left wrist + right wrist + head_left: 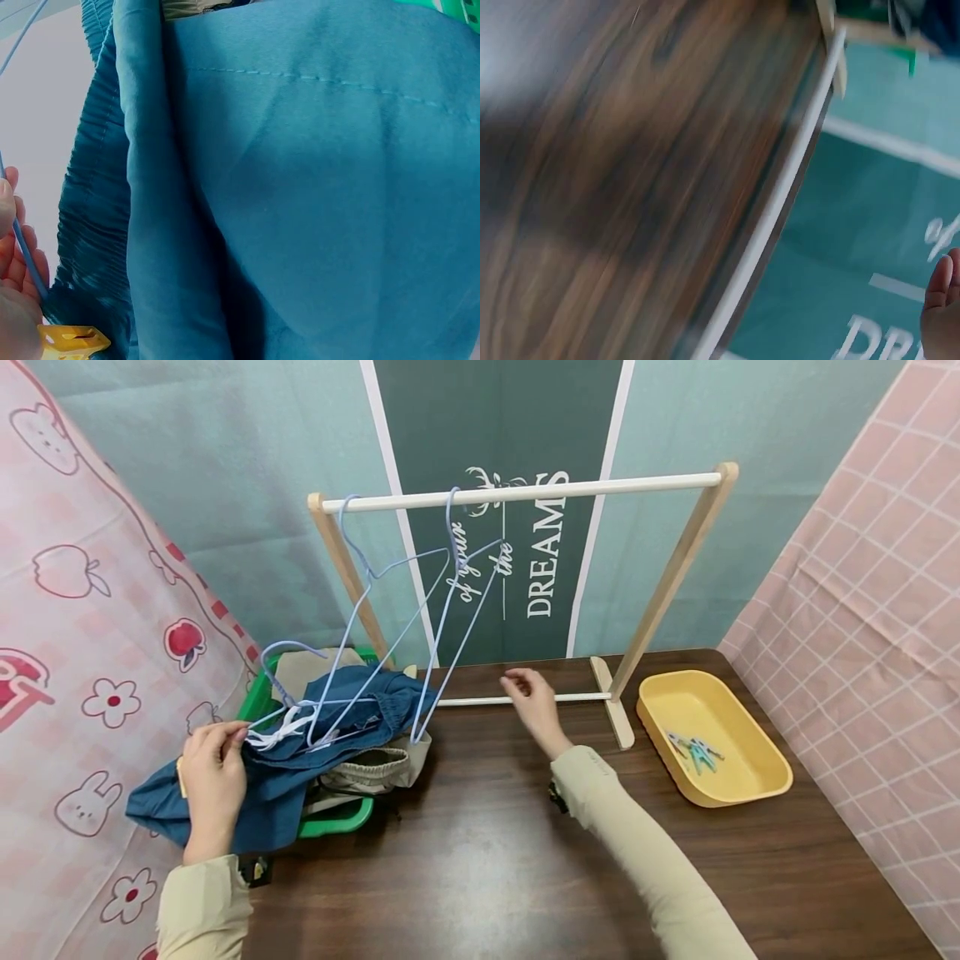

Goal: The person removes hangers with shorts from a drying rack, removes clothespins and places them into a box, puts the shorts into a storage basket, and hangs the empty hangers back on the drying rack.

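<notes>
On the left, my left hand (pixel 213 777) grips the wire of a blue hanger (pixel 273 681), whose hook points up. Blue drawstring pants (pixel 262 814) hang from it, with a gathered elastic waistband (pixel 94 187) and a white drawstring (pixel 288 731). A yellow clothespin (pixel 75 340) sits at the waistband beside the left hand, seen in the left wrist view. My right hand (pixel 534 703) is held over the table near the rack's lower bar, fingers loosely bent, holding nothing. Only the edge of that hand (pixel 941 315) appears in the right wrist view.
Two bare blue hangers (pixel 408 556) hang from the white top bar (pixel 570 489) of a wooden rack (pixel 675 568). Behind the pants, a green basket (pixel 345 821) contains grey and beige clothes (pixel 382 768). At right stands a yellow basin (pixel 738 727) with several clothespins (pixel 697 753).
</notes>
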`<state>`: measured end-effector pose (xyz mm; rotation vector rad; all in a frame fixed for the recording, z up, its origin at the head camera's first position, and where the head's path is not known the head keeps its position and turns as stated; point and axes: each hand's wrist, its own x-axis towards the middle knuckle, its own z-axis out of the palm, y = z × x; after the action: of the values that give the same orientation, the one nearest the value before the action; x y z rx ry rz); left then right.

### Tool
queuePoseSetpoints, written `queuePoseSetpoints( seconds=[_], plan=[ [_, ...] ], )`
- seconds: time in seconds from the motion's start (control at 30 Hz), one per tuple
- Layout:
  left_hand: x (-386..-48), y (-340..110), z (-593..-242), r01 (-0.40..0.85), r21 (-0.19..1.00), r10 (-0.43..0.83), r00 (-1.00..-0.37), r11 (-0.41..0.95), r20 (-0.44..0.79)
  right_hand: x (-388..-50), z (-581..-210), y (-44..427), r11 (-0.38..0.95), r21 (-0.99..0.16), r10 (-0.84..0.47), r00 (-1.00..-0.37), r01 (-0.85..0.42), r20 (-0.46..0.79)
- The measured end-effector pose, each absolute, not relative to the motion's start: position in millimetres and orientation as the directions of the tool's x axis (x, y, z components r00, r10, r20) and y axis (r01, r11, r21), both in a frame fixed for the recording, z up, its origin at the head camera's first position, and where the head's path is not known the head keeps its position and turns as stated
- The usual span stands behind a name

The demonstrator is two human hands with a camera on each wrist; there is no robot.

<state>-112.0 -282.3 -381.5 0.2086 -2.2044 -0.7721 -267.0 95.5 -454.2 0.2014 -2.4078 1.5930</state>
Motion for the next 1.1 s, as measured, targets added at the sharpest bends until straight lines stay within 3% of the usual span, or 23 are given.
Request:
queuePoseSetpoints(
  seconds=[0.2, 0.43, 0.57, 0.77, 0.93, 1.1],
  plan=[
    [-112, -283, -381, 0.092, 0.587, -0.381, -0.678, 0.804, 0.628, -252, -449, 48, 0.392, -0.806, -0.206, -0.896, -0.444, 0.394],
    [-113, -283, -381, 0.124, 0.571, -0.355, -0.671, 0.812, 0.651, -241, -436, 8, 0.388, -0.677, -0.487, -0.762, -0.626, 0.426],
    [-114, -283, -381, 0.147, 0.565, -0.343, -0.663, 0.812, 0.666, -238, -431, -4, 0.432, -0.539, -0.602, -0.677, -0.723, 0.424],
    [-113, -283, -379, 0.170, 0.570, -0.341, -0.654, 0.804, 0.675, -237, -433, -11, 0.506, -0.410, -0.645, -0.649, -0.759, 0.404],
    [-114, -283, -379, 0.166, 0.564, -0.343, -0.647, 0.809, 0.681, -237, -438, -15, 0.536, -0.316, -0.629, -0.620, -0.783, 0.469],
    [-115, -284, -380, 0.147, 0.564, -0.346, -0.656, 0.813, 0.671, -236, -440, -20, 0.541, -0.317, -0.592, -0.620, -0.779, 0.515]
  ],
)
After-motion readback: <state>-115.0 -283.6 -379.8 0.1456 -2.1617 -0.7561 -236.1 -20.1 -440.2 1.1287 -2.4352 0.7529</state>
